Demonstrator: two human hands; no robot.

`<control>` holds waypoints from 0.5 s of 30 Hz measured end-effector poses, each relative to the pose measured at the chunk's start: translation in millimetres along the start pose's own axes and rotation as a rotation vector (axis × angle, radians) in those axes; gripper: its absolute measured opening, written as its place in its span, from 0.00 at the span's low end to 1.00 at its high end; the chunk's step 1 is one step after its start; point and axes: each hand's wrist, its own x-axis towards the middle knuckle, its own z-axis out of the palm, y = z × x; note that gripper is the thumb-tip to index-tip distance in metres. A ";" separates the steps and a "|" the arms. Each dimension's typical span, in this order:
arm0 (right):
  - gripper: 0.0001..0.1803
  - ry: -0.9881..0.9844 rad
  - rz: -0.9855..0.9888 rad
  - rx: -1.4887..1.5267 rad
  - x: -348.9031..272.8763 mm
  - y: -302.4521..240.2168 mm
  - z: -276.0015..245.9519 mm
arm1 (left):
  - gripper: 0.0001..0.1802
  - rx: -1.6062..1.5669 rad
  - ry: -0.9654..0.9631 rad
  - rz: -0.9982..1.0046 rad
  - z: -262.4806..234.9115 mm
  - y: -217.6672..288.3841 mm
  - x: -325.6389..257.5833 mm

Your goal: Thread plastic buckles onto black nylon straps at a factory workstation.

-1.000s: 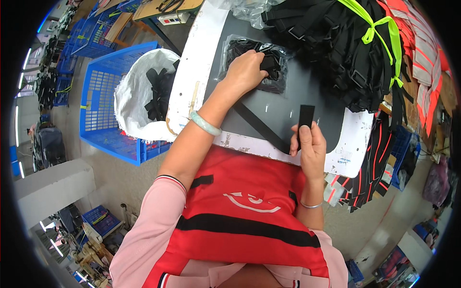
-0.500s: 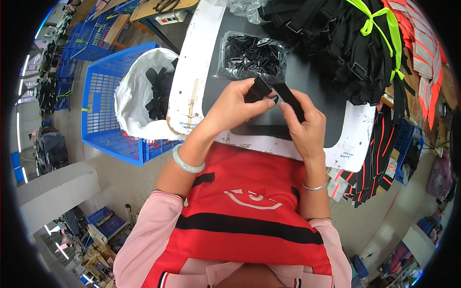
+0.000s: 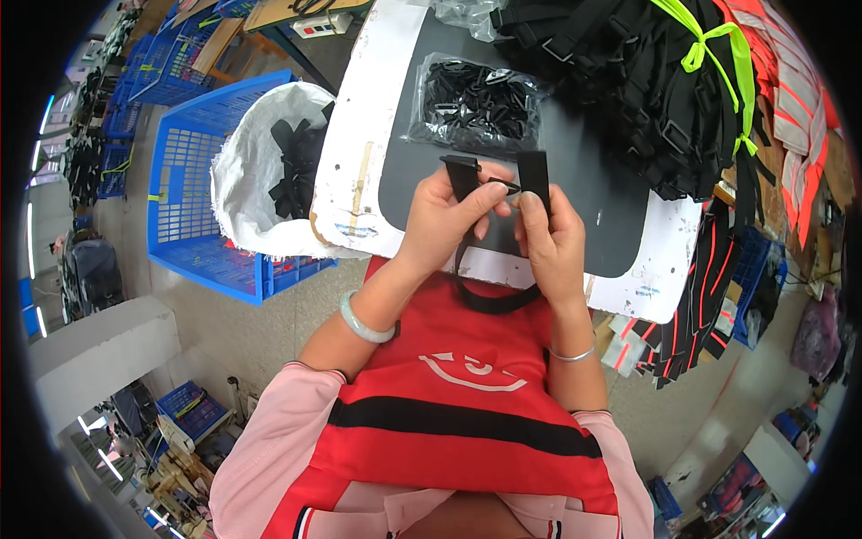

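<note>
A black webbing strap [image 3: 533, 175] is stretched between my hands, above the near part of the table. My left hand [image 3: 440, 220] is closed on one end of it, with a small black plastic buckle piece [image 3: 505, 187] at the thumb tip. The other end stands up between the thumb and fingers of my right hand [image 3: 555, 242]. Below the hands the strap hangs in a loop in front of my red apron [image 3: 449, 328]. Just beyond lies a clear bag of small black plastic buckles [image 3: 480, 103].
The white-edged table [image 3: 646, 287] has a dark mat [image 3: 404, 180]. At its far right lies a heap of black straps [image 3: 620, 81] tied with a neon-yellow band [image 3: 696, 56]. On the left, a white sack [image 3: 238, 193] sits in a blue crate [image 3: 180, 171]. Orange-striped strips [image 3: 696, 305] hang at right.
Both strap ends have turned more upright in my hands, and my right hand has shifted slightly left. A strap loop now shows hanging below the hands. The buckle piece stays near my left thumb.
</note>
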 end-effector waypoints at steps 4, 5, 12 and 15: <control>0.06 0.053 -0.224 -0.397 -7.0 -3.1 -7.4 | 0.03 -0.006 0.008 -0.076 -5.0 12.8 2.5; 0.05 0.050 -0.272 -0.471 -7.7 -5.3 -9.0 | 0.03 -0.005 0.010 -0.077 -5.3 14.9 2.5; 0.03 0.034 -0.354 -0.689 -6.1 -12.8 -15.8 | 0.05 0.057 -0.070 -0.113 -7.9 10.9 6.3; 0.04 -0.061 -0.313 -0.804 -11.2 -19.8 -20.6 | 0.07 0.126 -0.045 -0.100 -2.8 16.3 3.5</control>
